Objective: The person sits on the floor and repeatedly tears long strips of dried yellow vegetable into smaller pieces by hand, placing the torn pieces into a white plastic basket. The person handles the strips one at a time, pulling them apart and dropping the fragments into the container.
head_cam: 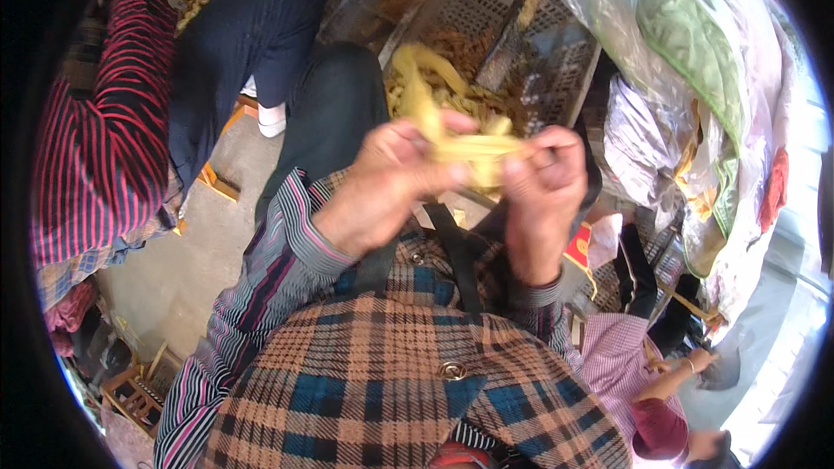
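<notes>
A soft yellow strip [479, 146], blurred by motion, is stretched between my two hands above my lap. My left hand [381, 176] pinches it between thumb and fingers, and a loop of the strip rises from there towards a plastic crate. The other part is held in the fingertips of my right hand [544, 189]; a short fold hangs between the hands. Behind them stands the perforated grey crate [586, 88], with a heap of yellow-brown pieces [505, 107] in it. What the strip is made of cannot be told.
To my left sits a co-worker in a striped sleeve [133, 98], handling similar yellow material. A plastic-wrapped bundle with green cloth [690, 45] bulges at the right. Another person's arm [664, 384] shows lower right. A wooden stool [133, 397] stands on the concrete floor [156, 299].
</notes>
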`<state>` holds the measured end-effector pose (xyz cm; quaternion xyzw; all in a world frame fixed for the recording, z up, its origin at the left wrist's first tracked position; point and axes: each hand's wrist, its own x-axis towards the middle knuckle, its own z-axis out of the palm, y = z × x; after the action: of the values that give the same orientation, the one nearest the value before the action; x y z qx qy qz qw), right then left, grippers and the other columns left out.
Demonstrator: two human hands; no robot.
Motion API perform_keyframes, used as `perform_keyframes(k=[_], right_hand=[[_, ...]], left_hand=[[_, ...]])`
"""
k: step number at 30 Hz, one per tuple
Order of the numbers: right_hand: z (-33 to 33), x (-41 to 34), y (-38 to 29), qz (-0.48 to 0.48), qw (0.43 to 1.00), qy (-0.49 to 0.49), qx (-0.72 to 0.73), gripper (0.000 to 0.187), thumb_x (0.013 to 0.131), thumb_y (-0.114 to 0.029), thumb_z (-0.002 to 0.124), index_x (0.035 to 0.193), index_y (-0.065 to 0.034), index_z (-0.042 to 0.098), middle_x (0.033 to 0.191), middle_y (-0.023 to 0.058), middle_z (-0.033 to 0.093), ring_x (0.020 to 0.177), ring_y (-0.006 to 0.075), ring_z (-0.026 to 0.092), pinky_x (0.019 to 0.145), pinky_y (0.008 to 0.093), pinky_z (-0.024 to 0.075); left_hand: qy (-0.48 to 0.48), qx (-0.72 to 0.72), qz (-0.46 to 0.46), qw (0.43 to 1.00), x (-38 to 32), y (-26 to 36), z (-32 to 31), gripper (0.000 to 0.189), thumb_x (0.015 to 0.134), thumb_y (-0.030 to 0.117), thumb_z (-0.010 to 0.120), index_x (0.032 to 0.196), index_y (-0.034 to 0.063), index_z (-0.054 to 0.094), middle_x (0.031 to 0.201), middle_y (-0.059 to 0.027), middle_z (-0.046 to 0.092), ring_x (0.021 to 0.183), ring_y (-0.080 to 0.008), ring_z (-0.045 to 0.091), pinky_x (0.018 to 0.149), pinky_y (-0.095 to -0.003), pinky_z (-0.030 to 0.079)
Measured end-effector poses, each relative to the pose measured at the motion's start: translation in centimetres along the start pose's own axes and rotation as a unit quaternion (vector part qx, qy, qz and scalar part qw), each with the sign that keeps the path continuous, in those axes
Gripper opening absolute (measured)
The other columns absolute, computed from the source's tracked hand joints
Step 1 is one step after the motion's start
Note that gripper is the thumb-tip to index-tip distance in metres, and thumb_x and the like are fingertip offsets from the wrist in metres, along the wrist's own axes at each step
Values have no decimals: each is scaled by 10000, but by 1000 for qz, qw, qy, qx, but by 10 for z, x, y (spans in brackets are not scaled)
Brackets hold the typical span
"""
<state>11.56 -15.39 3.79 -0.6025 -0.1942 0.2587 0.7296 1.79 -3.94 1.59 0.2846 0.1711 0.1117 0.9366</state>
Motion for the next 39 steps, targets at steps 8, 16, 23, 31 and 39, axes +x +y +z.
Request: perform_keyframes(k=[8, 16, 23, 31, 39], right_hand=[[-2, -2, 6, 103, 980, -124, -120, 123, 899, -88, 586, 952, -30, 491, 761, 64, 608, 592, 82, 560, 533, 206, 450], [-32, -10, 0, 155, 987, 47, 25, 107, 865, -61, 608, 831, -69, 507, 613, -45, 473, 473, 24, 375, 420, 166, 275], [1, 45, -36, -78, 973, -19, -215, 124, 823, -18, 673, 893, -9, 572, 675, -39, 542, 583, -6, 452, 513, 139, 330], [-21, 93, 24, -184, 924, 58, -331, 127, 890, -129, 603, 869, -5, 586, 712, 31, 594, 626, 65, 519, 571, 229, 437], [0, 14, 47, 52, 909, -251, -327, 488, 796, -269, 704, 1166, -15, 512, 1005, 147, 583, 928, 231, 558, 808, 360, 456]], left_hand=[[15, 183, 92, 979, 0, -2, -2, 154, 917, 98, 546, 1012, -14, 590, 970, -52, 580, 844, -122, 575, 793, -263, 479], [150, -12, 85, 985, 34, 9, -73, 392, 1002, 348, 352, 658, 162, 347, 537, 62, 261, 498, -93, 283, 686, -288, 391], [138, -6, 165, 977, 88, 60, -72, 351, 997, 333, 370, 701, 146, 377, 544, 61, 280, 517, -105, 336, 731, -322, 415], [242, 210, 42, 946, 71, 39, -62, 404, 997, 318, 372, 622, 168, 390, 524, 67, 293, 436, -64, 283, 477, -226, 298], [43, -29, 73, 996, 25, 4, -24, 178, 969, 239, 461, 932, 72, 512, 614, 68, 378, 494, -45, 331, 483, -211, 340]])
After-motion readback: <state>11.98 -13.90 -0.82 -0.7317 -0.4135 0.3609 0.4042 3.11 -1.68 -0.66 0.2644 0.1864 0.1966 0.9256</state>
